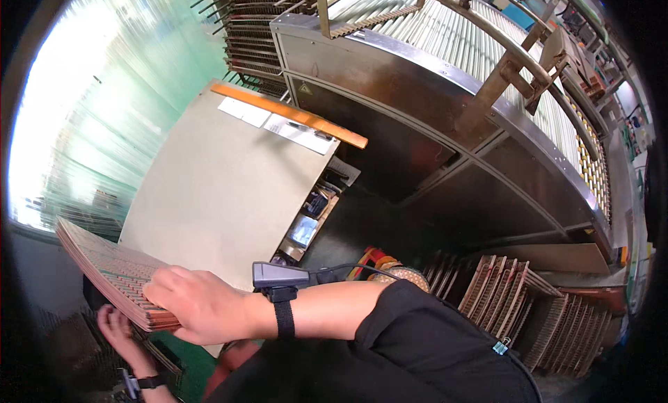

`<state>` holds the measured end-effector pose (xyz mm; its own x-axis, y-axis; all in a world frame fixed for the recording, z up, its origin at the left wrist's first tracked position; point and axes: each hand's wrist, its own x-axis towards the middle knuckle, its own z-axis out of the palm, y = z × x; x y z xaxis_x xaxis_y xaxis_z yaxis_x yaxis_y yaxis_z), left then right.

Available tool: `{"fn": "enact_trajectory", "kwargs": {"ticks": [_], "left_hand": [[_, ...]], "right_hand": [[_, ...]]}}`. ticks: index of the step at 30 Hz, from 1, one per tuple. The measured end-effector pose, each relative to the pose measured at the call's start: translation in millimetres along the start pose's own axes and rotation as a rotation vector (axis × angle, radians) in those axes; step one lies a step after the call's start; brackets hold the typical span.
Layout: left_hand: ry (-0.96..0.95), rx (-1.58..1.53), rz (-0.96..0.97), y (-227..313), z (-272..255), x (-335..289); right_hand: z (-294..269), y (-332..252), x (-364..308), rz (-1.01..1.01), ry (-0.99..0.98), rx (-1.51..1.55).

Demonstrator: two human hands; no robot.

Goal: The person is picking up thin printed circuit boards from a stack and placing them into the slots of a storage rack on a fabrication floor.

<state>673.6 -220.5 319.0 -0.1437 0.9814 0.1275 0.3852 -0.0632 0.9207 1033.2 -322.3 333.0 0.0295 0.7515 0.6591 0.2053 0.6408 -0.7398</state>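
A thick stack of circuit boards [111,264], thin copper-pink panels with rows of green marks, is held tilted at the left of the head view. My right hand [198,302] reaches across from the right, its fingers curled over the stack's near right edge. Below that corner is my left hand [124,339], fingers bent and apart. Whether they touch the underside of the stack is hard to see. Each forearm wears a dark strapped device. Beside the stack stands a pale flat tabletop [216,173], partly covered by my right hand and the boards.
An orange bar [292,114] and paper sheets [243,112] lie along the table's far edge. Beyond it runs a metal roller conveyor [431,27]. Slotted racks [497,292] stand at lower right; greenish plastic sheeting [139,76] hangs at left. Small items fill a shelf [306,229] beside the table.
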Motion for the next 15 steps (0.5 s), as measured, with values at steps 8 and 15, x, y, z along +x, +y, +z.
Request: {"fn": "enact_trajectory", "kwargs": {"ticks": [8, 15], "left_hand": [[-0.09, 0.353, 0.95, 134, 52, 20], [-0.484, 0.525, 1.055, 141, 41, 32]], "right_hand": [[7, -15, -4, -0.01, -0.073, 0.0], [19, -28, -9, 0.03, -0.099, 0.014]]}}
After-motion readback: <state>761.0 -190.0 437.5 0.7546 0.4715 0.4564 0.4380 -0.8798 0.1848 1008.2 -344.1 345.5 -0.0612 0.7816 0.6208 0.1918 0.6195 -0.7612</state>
